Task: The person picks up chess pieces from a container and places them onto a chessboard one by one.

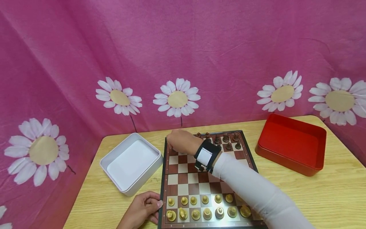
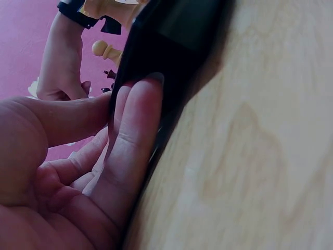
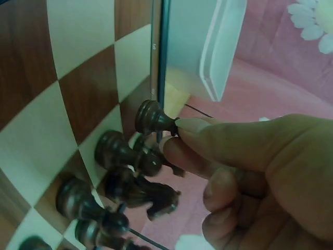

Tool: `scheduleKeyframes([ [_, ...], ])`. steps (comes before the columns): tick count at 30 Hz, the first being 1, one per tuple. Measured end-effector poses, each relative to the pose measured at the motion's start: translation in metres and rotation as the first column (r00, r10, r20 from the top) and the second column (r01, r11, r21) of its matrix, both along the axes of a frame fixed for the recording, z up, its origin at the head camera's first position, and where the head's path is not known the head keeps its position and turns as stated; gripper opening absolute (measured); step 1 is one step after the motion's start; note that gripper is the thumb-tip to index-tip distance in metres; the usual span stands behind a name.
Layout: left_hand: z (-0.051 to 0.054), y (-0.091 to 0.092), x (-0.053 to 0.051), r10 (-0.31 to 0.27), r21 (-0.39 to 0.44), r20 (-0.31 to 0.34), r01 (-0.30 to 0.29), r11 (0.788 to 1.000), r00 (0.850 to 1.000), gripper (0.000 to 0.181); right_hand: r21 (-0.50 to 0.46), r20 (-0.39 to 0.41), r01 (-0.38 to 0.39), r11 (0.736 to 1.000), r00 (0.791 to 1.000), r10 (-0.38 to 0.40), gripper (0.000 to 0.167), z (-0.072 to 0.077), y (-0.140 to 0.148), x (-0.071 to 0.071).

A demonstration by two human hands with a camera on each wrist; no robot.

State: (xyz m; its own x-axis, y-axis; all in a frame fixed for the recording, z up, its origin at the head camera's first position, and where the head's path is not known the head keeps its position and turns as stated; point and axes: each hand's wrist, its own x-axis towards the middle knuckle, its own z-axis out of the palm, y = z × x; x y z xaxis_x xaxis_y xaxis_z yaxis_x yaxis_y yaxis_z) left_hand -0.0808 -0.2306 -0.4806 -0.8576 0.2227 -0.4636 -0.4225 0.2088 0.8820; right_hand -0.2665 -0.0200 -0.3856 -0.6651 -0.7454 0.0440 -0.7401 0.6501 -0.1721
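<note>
A chessboard [image 1: 183,190] lies on the table, light pieces along its near side and dark pieces along its far side. At the near left edge, my left hand [image 1: 143,206] pinches the board's rim, thumb above and fingers beneath in the left wrist view. My right hand [image 1: 183,141] reaches over the board to its far left corner. Between thumb and fingertip it pinches a dark pawn [image 3: 149,116], whose base is at a square by the edge. Beside that pawn stand another dark pawn [image 3: 122,151] and a dark knight [image 3: 140,190]. In the head view the hand hides the held pawn.
A white box [image 1: 128,163] sits left of the board, and a red box [image 1: 290,143] is to its right. A pink flowered cloth [image 1: 223,63] hangs behind the wooden table [image 1: 94,194]. My right forearm covers the board's near right corner.
</note>
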Motion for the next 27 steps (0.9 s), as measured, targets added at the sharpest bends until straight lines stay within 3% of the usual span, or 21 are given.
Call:
scheduleKeyframes([
  [3, -0.001, 0.000, 0.000, 0.000, -0.005, 0.001, 0.000, 1.000, 1.000, 0.033, 0.015, 0.003, 0.006, 1.000, 1.000, -0.006, 0.020, -0.004, -0.002, 0.000],
  [8, -0.001, 0.000, 0.000, -0.002, -0.009, -0.006, 0.002, 1.000, 1.000, 0.034, 0.037, 0.029, -0.009, 0.999, 1.000, 0.008, 0.022, -0.006, -0.005, 0.001],
  [22, -0.001, 0.000, 0.001, 0.003, -0.032, 0.001, -0.003, 0.999, 1.000, 0.035, 0.074, -0.060, -0.034, 0.997, 0.997, 0.039, 0.015, -0.009, -0.012, 0.000],
  [27, 0.000, 0.001, 0.000, -0.001, -0.026, 0.001, 0.001, 1.000, 1.000, 0.035, 0.065, -0.041, -0.031, 0.997, 0.999, 0.034, 0.016, -0.008, -0.012, -0.001],
])
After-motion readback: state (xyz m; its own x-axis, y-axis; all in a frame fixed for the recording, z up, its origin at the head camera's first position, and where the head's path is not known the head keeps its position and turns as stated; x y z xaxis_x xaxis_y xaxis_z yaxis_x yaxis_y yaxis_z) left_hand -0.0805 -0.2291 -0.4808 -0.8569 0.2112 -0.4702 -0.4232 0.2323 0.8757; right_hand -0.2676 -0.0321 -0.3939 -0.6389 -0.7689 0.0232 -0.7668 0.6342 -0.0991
